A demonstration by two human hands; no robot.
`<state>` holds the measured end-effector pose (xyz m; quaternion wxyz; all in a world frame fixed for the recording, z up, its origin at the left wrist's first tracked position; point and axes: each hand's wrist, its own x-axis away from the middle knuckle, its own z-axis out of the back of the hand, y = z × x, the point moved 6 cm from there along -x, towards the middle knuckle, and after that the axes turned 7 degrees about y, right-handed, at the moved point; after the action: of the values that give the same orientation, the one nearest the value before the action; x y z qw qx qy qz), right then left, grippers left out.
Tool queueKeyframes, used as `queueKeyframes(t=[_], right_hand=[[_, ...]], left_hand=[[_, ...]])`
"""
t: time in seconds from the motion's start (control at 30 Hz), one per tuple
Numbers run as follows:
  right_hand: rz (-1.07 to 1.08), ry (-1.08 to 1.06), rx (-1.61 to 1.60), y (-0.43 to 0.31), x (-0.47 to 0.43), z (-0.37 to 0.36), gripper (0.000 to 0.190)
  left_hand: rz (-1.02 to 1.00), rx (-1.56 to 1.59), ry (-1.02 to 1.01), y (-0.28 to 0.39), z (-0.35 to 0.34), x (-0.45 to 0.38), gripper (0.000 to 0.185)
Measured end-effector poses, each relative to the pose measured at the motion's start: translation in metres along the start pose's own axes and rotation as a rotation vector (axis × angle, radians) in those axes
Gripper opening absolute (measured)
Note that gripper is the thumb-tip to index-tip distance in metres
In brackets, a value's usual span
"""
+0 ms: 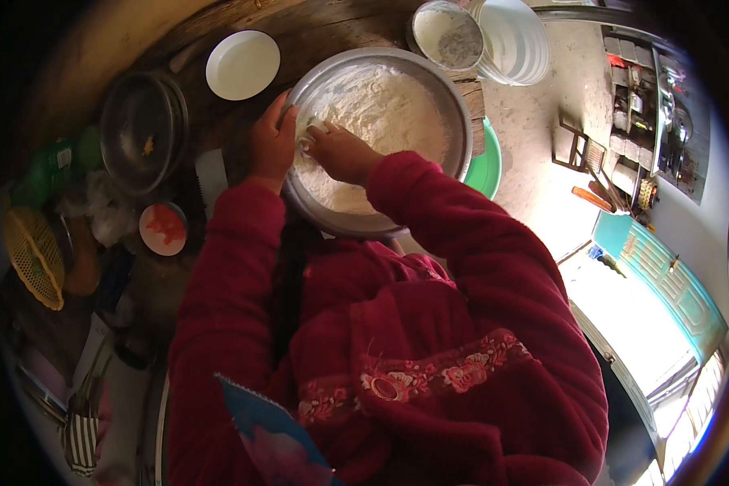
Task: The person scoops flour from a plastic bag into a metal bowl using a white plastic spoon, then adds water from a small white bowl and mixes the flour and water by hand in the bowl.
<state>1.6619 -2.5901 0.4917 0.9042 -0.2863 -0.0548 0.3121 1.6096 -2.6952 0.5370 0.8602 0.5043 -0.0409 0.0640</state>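
Note:
A large metal basin (463,130) holds a heap of white powder that looks like flour (395,115). My left hand (272,146) grips the basin's left rim, with the thumb along its upper edge. Inside the basin, near that same side, my right hand (344,153) has its fingers bent down at the powder. Pale clumps lie by the fingertips, and whether any are held between the fingers I cannot tell.
Beyond the basin stand a white bowl (243,65), a powder-dusted pot (448,36) and a white bucket (522,42). Leftward are dark metal basins (136,130), a small bowl with red contents (163,229) and a yellow plastic basket (33,258). A green tub (485,164) sits below the table edge.

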Motion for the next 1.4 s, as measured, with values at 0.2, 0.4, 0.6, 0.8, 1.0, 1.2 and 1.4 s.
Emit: queueKeyframes(t=[0.2, 0.4, 0.6, 0.8, 1.0, 1.2, 1.4], right_hand=[[0.237, -0.049, 0.393, 0.063, -0.022, 0.039, 0.028], [-0.358, -0.145, 0.35, 0.123, 0.068, 0.059, 0.026], [-0.513, -0.458, 0.428, 0.086, 0.128, 0.032, 0.024], [-0.467, -0.589, 0.421, 0.042, 0.14, -0.018, 0.038], [-1.001, -0.003, -0.378, 0.075, 0.105, 0.0, 0.051], [-0.732, -0.194, 0.009, 0.097, 0.126, 0.049, 0.044], [-0.929, -0.29, -0.361, 0.027, 0.142, 0.002, 0.049]], left_hand=[[0.076, -0.004, 0.013, -0.001, 0.009, 0.008, 0.034], [-0.016, -0.037, 0.034, 0.004, 0.002, 0.011, 0.036], [-0.015, -0.049, 0.054, 0.002, 0.005, 0.017, 0.035], [-0.022, -0.046, 0.07, 0.001, 0.0, 0.014, 0.035], [-0.046, -0.081, 0.053, 0.004, -0.006, 0.014, 0.036], [-0.034, -0.067, 0.045, 0.007, -0.003, 0.009, 0.036], [-0.009, -0.044, 0.051, 0.001, 0.003, 0.01, 0.035]])
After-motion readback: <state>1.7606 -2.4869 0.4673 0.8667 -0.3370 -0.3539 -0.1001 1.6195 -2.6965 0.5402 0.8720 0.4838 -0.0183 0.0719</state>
